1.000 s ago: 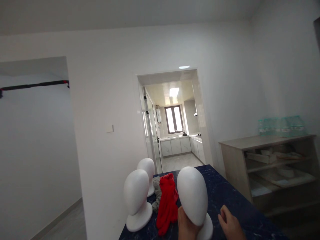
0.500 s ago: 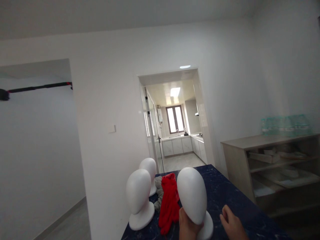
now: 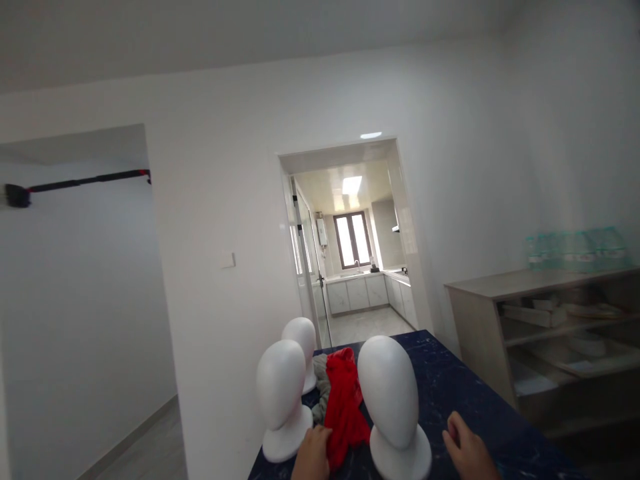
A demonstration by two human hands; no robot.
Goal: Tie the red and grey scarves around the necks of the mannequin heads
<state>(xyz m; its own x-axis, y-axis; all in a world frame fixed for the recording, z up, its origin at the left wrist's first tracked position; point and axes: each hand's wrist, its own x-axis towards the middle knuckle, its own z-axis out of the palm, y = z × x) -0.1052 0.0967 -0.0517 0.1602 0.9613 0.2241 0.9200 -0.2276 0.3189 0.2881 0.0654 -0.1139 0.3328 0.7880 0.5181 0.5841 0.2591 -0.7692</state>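
Left hand moved off mannequin head, now grasping red cloth (just right of it); right hand loosely curled, holding nothing, resting on table.

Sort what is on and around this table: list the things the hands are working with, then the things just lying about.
In hand:
left hand on the red cloth
right hand on the dark table
nearest white foam head

Lying about:
two other foam heads
grey cloth
shelf unit
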